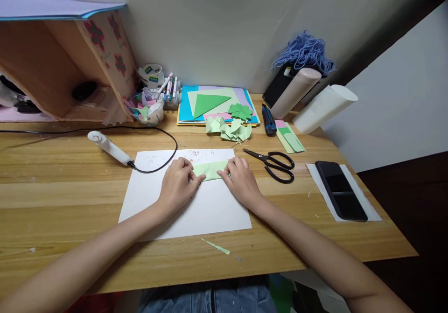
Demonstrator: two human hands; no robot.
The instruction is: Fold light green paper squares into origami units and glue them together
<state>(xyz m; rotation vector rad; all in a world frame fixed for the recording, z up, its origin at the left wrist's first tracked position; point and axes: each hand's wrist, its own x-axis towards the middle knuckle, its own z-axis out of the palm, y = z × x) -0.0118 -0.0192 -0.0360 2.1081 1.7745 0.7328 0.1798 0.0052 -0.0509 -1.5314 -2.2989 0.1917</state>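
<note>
Between my two hands lies a pale green folded paper strip (210, 170), with crease lines near its middle. My left hand (180, 180) pinches its left end, thumb along the lower edge and fingers curled behind. At the other end, my right hand (241, 177) grips the strip the same way, thumb pointing inward. Beneath both hands is a white paper sheet (189, 219) with small reddish marks near its top edge. Black-handled scissors (271, 163) rest just right of my right hand. Nearer the table's front edge lies a thin green paper scrap (217, 246).
A white glue gun (110, 148) with a black cord stands left. Behind are folded green paper pieces (231, 128), stacked coloured paper (185, 110), a utility knife (269, 119) and a cup of scraps (154, 114). A phone (341, 191) lies right; a cardboard box (108, 66) stands back left.
</note>
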